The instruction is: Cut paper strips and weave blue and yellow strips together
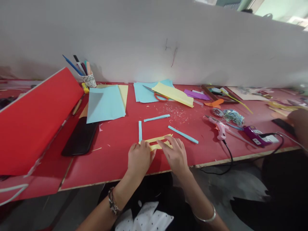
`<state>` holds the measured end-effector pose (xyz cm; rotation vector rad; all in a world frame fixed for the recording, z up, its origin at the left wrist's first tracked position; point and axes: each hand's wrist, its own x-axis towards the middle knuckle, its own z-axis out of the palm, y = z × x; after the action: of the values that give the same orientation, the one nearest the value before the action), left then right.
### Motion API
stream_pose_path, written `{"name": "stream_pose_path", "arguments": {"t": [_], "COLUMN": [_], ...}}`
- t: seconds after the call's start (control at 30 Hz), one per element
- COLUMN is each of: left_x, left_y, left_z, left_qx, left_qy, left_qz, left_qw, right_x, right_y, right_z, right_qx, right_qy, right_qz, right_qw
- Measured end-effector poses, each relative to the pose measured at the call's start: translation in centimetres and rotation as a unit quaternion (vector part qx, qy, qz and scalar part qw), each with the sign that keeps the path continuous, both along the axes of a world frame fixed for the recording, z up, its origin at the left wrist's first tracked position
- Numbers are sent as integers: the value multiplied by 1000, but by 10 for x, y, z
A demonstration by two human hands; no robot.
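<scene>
Near the front edge of the red table, my left hand [141, 158] and my right hand [175, 153] are closed on the two ends of a yellow paper strip [155, 147]. Just behind it a second yellow strip [157, 139] runs nearly parallel; whether my fingers touch that one too I cannot tell. Three folded blue paper strips lie around: an upright one [140, 131] beyond my left hand, a slanting one [157, 118] farther back, and another [183, 134] beyond my right hand.
Blue sheets [106, 104], a black phone [80, 138] and a leaning red board [36, 125] are left. Scissors [160, 97] lie under yellow paper [174, 93] at the back. Right are a corded pink glue gun [219, 128], a purple power strip [257, 136] and another person's hand [299, 123].
</scene>
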<state>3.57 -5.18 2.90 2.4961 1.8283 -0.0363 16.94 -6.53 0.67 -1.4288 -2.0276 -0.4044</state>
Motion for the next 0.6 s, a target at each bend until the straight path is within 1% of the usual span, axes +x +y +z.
{"name": "stream_pose_path", "arguments": {"t": [0.1, 0.17, 0.23, 0.3, 0.4, 0.5, 0.6], "left_x": [1, -1, -3, -5, -6, -6, -6], "left_y": [6, 8, 9, 10, 9, 8, 6], "left_z": [0, -1, -1, -2, -3, -3, -2], "left_qx": [-13, -16, -7, 5, 16, 8, -28], "left_qy": [-10, -18, -24, -26, -26, -32, -36], "left_qz": [19, 19, 10, 4, 2, 5, 29], "left_qw": [1000, 1000, 1000, 1000, 1000, 999, 999], "right_x": [0, 3, 5, 6, 3, 0, 0], "right_y": [3, 2, 0, -1, -1, 0, 2], "right_z": [1, -3, -11, -19, -28, -33, -33], "right_qx": [23, 39, 27, -24, -97, -118, -123], "right_qy": [55, 126, 173, 164, 105, 98, 108], "right_qz": [6, -18, -55, -88, -116, -106, -78], "right_qw": [998, 991, 983, 982, 983, 982, 983]}}
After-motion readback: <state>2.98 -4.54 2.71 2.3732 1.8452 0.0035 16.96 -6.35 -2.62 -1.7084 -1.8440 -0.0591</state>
